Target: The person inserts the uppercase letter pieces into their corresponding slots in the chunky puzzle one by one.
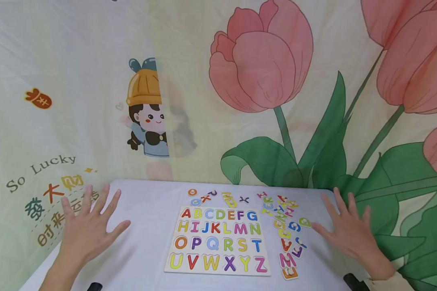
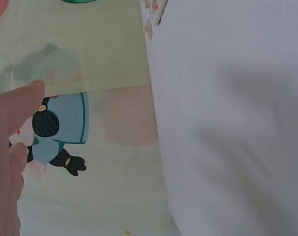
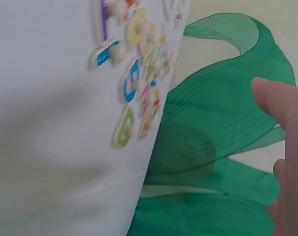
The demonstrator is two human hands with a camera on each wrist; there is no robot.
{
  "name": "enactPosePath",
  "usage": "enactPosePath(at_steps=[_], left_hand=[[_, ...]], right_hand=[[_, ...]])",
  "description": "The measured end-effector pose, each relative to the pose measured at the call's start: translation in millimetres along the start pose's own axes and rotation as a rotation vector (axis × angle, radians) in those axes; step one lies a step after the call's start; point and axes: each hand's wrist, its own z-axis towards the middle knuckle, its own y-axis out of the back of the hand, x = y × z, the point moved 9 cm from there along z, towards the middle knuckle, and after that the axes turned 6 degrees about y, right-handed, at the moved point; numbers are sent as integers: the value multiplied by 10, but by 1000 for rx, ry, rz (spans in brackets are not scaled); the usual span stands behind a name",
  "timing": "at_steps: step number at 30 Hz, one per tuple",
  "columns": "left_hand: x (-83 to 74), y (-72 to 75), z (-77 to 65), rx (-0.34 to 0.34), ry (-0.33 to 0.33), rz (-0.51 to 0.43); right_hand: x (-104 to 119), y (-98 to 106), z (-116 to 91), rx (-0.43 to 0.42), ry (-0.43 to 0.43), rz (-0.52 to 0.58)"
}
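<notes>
An alphabet puzzle board (image 1: 218, 274) lies on the white table, printed with coloured letters A to Z in rows. Loose letter pieces are heaped to its right, among them a pink M (image 1: 287, 260), an orange E (image 1: 289, 273) and a green D (image 1: 304, 222). My left hand (image 1: 87, 230) hovers over the table's left side with fingers spread, holding nothing. On the other side my right hand (image 1: 349, 234), also spread and holding nothing, is nearest the green D. Knobs stand up from the letter pieces in the right wrist view, where a blue G (image 3: 131, 81) shows.
More letters lie behind the board, such as an orange O (image 1: 192, 192) and a purple X (image 1: 244, 200). A curtain (image 1: 189, 81) printed with tulips and a cartoon child hangs along the table's far edge. Black straps or devices (image 1: 355, 281) show near both wrists.
</notes>
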Motion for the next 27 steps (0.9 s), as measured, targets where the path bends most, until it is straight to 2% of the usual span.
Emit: enactPosePath(at_steps=[9,14,18,24,27], left_hand=[[-176,-83,-71,-22,-42,-77],[-348,-157,-114,-3,-46,-158],[-517,-222,-149,41,-46,-267],[-732,-329,-209,145,-22,-428],[-811,-368,-260,151,-23,-489]], right_hand=[[339,25,364,-23,40,67],[531,-60,583,-16,50,110],[691,-183,756,-7,57,163],[952,-314,996,-24,83,233],[1065,-400,1120,-14,82,265]])
